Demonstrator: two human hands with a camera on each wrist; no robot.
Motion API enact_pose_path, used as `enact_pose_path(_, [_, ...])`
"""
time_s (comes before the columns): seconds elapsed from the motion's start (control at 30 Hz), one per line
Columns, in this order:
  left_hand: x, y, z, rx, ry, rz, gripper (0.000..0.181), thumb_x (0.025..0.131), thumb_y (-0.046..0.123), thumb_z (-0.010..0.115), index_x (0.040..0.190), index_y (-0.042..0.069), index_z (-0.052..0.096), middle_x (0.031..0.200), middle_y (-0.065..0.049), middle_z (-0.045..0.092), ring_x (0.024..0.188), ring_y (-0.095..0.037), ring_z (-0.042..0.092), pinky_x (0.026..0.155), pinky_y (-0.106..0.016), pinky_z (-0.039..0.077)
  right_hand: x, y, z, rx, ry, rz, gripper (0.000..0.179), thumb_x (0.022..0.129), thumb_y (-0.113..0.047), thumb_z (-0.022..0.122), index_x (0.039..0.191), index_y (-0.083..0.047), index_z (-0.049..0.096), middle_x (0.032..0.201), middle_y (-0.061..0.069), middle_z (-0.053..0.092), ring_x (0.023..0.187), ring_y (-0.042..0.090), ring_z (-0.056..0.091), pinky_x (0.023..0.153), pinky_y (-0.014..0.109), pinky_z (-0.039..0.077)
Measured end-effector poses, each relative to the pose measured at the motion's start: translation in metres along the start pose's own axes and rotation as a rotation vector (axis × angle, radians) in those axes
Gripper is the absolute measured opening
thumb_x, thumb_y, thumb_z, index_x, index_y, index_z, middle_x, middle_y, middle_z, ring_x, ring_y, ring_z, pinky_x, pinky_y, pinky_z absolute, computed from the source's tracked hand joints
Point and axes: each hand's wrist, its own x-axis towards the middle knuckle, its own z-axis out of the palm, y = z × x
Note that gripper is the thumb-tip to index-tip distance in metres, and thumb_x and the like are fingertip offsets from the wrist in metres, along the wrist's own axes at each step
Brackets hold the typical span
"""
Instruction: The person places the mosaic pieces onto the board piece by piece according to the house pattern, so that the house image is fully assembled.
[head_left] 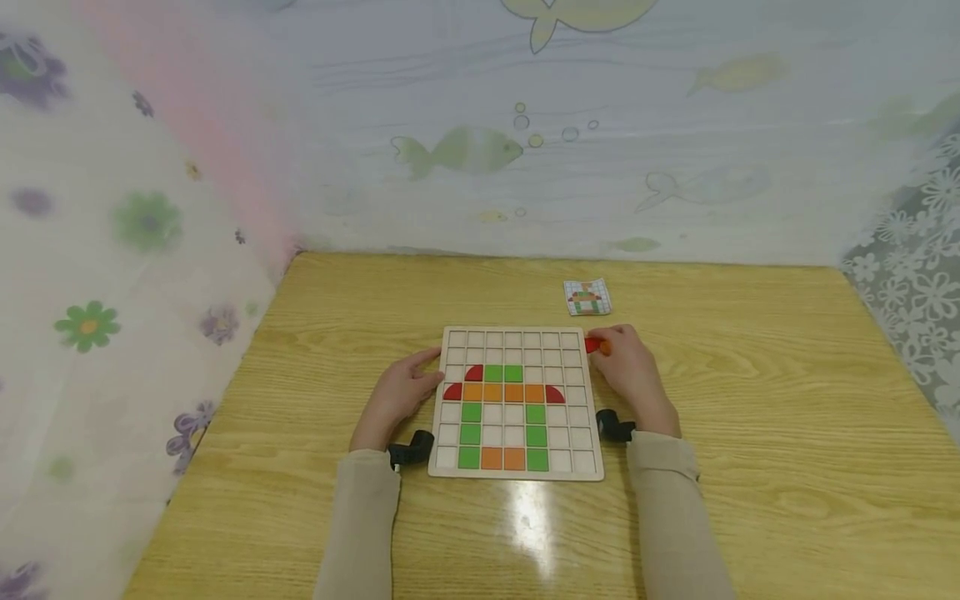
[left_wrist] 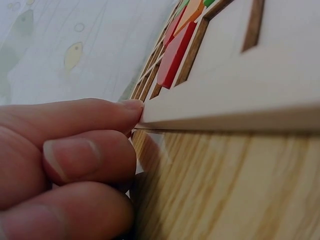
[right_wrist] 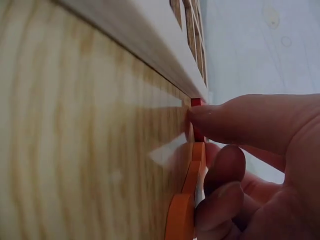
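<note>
A square wooden grid board (head_left: pixel 551 340) lies in front of me, with green, orange and red pieces set in several of its cells. My left hand (head_left: pixel 397 396) rests beside the board's left edge. In the left wrist view one fingertip (left_wrist: pixel 132 105) touches the rim, while other fingers bend below it. At the upper right edge, my right hand (head_left: pixel 632 371) pinches a red piece (right_wrist: pixel 196 102) low beside the board, thumb on its near side. Orange pieces (right_wrist: pixel 180 215) with rounded edges lie under that hand's curled fingers, close to the tabletop.
A small picture card (head_left: pixel 587 308) showing a coloured grid pattern lies behind the board. The wood-grain table (head_left: pixel 772 392) meets a fish-print cloth (head_left: pixel 465 225) at the back and a flower-print cloth (head_left: pixel 165 333) on the left. Black wrist cameras (head_left: pixel 615 427) sit near both cuffs.
</note>
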Motion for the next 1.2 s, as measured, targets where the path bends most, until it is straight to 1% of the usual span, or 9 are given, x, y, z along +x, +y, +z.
enact_pose_path(0.13, [-0.0016, 0.0004, -0.0015, 0.009, 0.006, 0.004, 0.045, 0.085, 0.035, 0.058, 0.128, 0.033, 0.047, 0.062, -0.003, 0.054, 0.045, -0.012, 0.040, 0.043, -0.026, 0.035, 0.0006, -0.0009, 0.0017, -0.010, -0.016, 0.015, 0.032, 0.087, -0.014, 0.055, 0.118, -0.008, 0.057, 0.116, 0.017, 0.041, 0.100, 0.035, 0.047, 0.084, 0.047, 0.039])
enact_pose_path(0.27, [-0.0033, 0.0007, -0.0028, 0.014, 0.013, 0.009, 0.045, 0.085, 0.037, 0.059, 0.128, 0.033, 0.047, 0.060, -0.002, 0.051, 0.046, -0.013, 0.039, 0.044, -0.026, 0.035, 0.0010, -0.0021, 0.0015, -0.012, -0.023, 0.028, 0.030, 0.086, -0.016, 0.057, 0.115, -0.009, 0.058, 0.115, 0.017, 0.042, 0.099, 0.035, 0.047, 0.083, 0.047, 0.039])
enact_pose_path(0.4, [-0.0037, 0.0021, -0.0030, 0.012, 0.013, 0.016, 0.045, 0.085, 0.036, 0.059, 0.128, 0.033, 0.047, 0.063, -0.003, 0.053, 0.048, -0.013, 0.040, 0.046, -0.027, 0.035, 0.0015, -0.0018, -0.0002, -0.011, -0.020, 0.030, 0.028, 0.085, -0.016, 0.059, 0.112, -0.009, 0.057, 0.114, 0.018, 0.043, 0.097, 0.034, 0.047, 0.083, 0.048, 0.039])
enact_pose_path(0.5, [-0.0036, 0.0029, -0.0031, 0.009, 0.011, 0.017, 0.045, 0.085, 0.035, 0.058, 0.129, 0.032, 0.047, 0.065, -0.003, 0.057, 0.047, -0.012, 0.040, 0.046, -0.027, 0.035, 0.0017, -0.0011, -0.0014, -0.008, -0.023, 0.011, 0.027, 0.085, -0.015, 0.059, 0.111, -0.008, 0.056, 0.113, 0.019, 0.045, 0.095, 0.033, 0.047, 0.082, 0.047, 0.039])
enact_pose_path(0.67, [-0.0036, 0.0035, -0.0033, 0.011, 0.009, 0.017, 0.044, 0.086, 0.035, 0.058, 0.129, 0.032, 0.047, 0.064, -0.004, 0.057, 0.045, -0.011, 0.038, 0.045, -0.027, 0.034, 0.0030, 0.0019, -0.0014, 0.056, -0.011, -0.006, 0.022, 0.088, -0.015, 0.056, 0.110, -0.010, 0.058, 0.108, 0.012, 0.052, 0.088, 0.026, 0.049, 0.074, 0.039, 0.040])
enact_pose_path(0.77, [-0.0036, 0.0034, -0.0029, 0.009, 0.007, 0.011, 0.044, 0.086, 0.035, 0.058, 0.128, 0.032, 0.047, 0.064, -0.004, 0.057, 0.046, -0.012, 0.039, 0.045, -0.027, 0.035, 0.0030, 0.0044, -0.0008, 0.105, 0.000, -0.008, 0.022, 0.089, -0.016, 0.054, 0.110, -0.012, 0.059, 0.107, 0.009, 0.055, 0.087, 0.024, 0.052, 0.073, 0.038, 0.042])
enact_pose_path(0.9, [-0.0031, 0.0025, -0.0017, 0.023, 0.010, 0.015, 0.044, 0.086, 0.035, 0.058, 0.128, 0.032, 0.047, 0.067, -0.003, 0.058, 0.048, -0.013, 0.042, 0.048, -0.028, 0.037, 0.0020, 0.0070, -0.0012, 0.125, 0.029, -0.006, 0.023, 0.089, -0.020, 0.055, 0.111, -0.013, 0.059, 0.103, 0.006, 0.058, 0.087, 0.022, 0.054, 0.073, 0.037, 0.043])
enact_pose_path(1.03, [-0.0026, 0.0013, -0.0009, 0.030, 0.014, 0.023, 0.043, 0.086, 0.035, 0.058, 0.128, 0.032, 0.047, 0.066, -0.003, 0.056, 0.048, -0.013, 0.041, 0.048, -0.028, 0.037, 0.0012, 0.0069, -0.0025, 0.121, 0.057, -0.002, 0.024, 0.088, -0.028, 0.057, 0.107, -0.014, 0.062, 0.099, 0.005, 0.059, 0.085, 0.021, 0.054, 0.073, 0.037, 0.042])
enact_pose_path(1.2, [-0.0028, 0.0013, -0.0014, 0.024, 0.010, 0.016, 0.044, 0.086, 0.035, 0.058, 0.128, 0.032, 0.047, 0.066, -0.003, 0.057, 0.046, -0.012, 0.040, 0.047, -0.028, 0.037, 0.0016, 0.0004, -0.0032, 0.119, 0.037, -0.024, 0.026, 0.086, -0.033, 0.058, 0.104, -0.014, 0.064, 0.098, 0.004, 0.060, 0.084, 0.020, 0.055, 0.073, 0.036, 0.043])
